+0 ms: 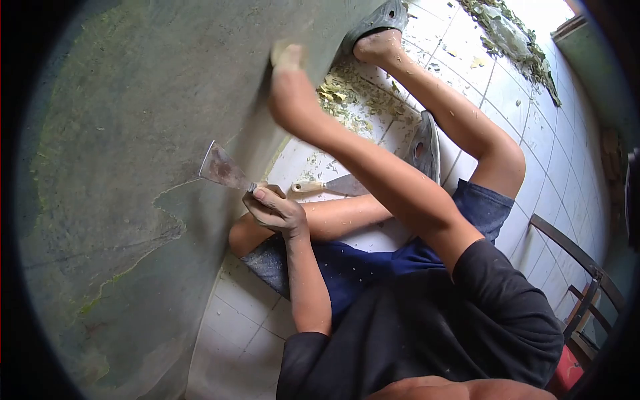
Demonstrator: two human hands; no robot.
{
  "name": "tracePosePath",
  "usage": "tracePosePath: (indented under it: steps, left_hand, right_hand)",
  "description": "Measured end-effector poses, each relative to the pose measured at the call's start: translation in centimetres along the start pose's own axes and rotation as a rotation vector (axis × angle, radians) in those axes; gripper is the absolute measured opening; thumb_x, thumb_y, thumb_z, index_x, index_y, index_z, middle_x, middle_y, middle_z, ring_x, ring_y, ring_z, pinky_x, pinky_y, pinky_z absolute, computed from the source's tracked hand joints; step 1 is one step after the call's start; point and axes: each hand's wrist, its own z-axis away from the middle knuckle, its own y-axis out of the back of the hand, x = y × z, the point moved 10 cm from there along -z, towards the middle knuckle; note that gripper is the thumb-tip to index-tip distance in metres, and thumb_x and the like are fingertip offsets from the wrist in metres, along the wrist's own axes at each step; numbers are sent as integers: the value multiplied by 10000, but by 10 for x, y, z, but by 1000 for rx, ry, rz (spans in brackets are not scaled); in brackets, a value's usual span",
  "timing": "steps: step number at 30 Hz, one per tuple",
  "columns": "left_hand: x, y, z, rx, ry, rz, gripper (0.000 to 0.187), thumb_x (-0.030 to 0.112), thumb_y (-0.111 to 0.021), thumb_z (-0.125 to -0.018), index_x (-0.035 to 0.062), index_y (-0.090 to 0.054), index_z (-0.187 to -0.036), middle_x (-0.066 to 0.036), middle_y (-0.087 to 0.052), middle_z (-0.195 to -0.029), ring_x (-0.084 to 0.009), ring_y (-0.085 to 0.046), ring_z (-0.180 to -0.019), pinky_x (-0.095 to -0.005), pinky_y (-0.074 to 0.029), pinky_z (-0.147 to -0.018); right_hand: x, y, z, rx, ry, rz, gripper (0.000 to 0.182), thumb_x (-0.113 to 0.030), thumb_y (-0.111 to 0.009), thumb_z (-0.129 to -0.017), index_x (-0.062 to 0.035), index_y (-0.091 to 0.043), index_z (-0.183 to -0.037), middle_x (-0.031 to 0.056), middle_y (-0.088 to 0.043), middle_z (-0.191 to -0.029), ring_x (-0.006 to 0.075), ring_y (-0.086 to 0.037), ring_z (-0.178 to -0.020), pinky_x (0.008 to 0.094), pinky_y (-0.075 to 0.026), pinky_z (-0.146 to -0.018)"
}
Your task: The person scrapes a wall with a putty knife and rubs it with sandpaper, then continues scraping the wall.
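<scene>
The left hand (277,212) curls its fingers around a rust-stained metal scraper (227,169), blade beyond them. The right hand (289,67) blurs by the grey-green wall (133,113), grip unclear. Well beyond its fingers, leaf scraps (533,63) surround a clear plastic bag (505,32), contents unclear.

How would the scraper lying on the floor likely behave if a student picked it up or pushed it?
The scraper would probably stay stiff, as its blade looks like metal set in a solid handle. Pushed, it may slide rather than roll, its broad blade lying low over the smooth tiles.
</scene>
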Motion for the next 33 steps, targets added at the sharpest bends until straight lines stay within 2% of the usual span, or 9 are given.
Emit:
tracePosePath:
  steps: [6,10,14,18,20,22,25,29,33]
  left_hand:
    - [15,2,-2,74,-209,-89,327,219,-399,-1100,13,-416,-847,-41,-460,-637,-128,-426,-502,-275,-335,-464]
    - [-11,-5,6,-1,134,70,345,234,-404,-1104,25,-402,-829,-39,-450,-633,-139,-437,-526,-283,-330,-480]
    - [-6,0,2,24,-78,37,348,250,-406,-1102,23,-396,-839,-31,-432,-630,-122,-405,-490,-255,-299,-430]
    - [-12,3,2,56,21,63,354,239,-389,-1105,19,-391,-828,-27,-426,-628,-119,-400,-487,-254,-296,-428]
    - [0,1,-2,29,-84,24,357,250,-386,-1106,21,-393,-832,-22,-424,-626,-117,-398,-484,-253,-286,-425]
    - [-1,0,-1,33,-11,-9,433,321,-345,-1129,49,-421,-800,-2,-387,-614,-114,-359,-528,-283,-285,-482]
    - [-20,8,6,142,20,37,425,311,-363,-1126,39,-440,-808,-5,-416,-646,-111,-384,-540,-271,-305,-486]
    - [-15,1,0,42,49,51,355,243,-366,-1111,28,-414,-833,-32,-434,-675,-122,-421,-554,-260,-311,-482]
    - [-15,5,2,76,-24,62,339,213,-364,-1106,19,-412,-832,-32,-428,-670,-124,-400,-524,-268,-289,-468]
  right_hand:
    - [17,-3,-5,-59,-244,-366,679,107,-426,-868,308,-128,-1445,543,-208,-1482,593,-344,-1403,468,-373,-1183]
    - [-28,-5,28,-22,75,-24,658,110,-389,-889,295,-117,-1459,542,-198,-1485,558,-460,-1340,472,-442,-1123]
    - [8,-20,18,-151,-310,-350,655,97,-379,-899,293,-107,-1462,563,-151,-1476,571,-504,-1284,492,-482,-1072]
    - [-16,-38,45,-72,78,-21,657,115,-393,-890,318,-97,-1440,563,-157,-1476,567,-450,-1341,461,-464,-1102]
    - [44,-48,23,-129,-322,-298,660,114,-389,-894,311,-91,-1448,559,-171,-1476,582,-409,-1364,448,-446,-1122]
    - [16,-52,37,-209,-346,-434,646,116,-378,-894,311,-109,-1448,556,-200,-1472,583,-399,-1373,445,-445,-1128]
    - [-29,-46,61,-71,85,-63,639,96,-379,-903,309,-125,-1450,552,-188,-1481,575,-360,-1409,466,-392,-1172]
    - [34,-41,34,-305,-417,-267,687,88,-418,-896,305,-80,-1454,543,-194,-1483,581,-503,-1279,499,-469,-1082]
    - [9,-43,38,-101,-31,-75,685,110,-441,-861,307,-140,-1444,553,-250,-1449,560,-571,-1202,502,-523,-996]
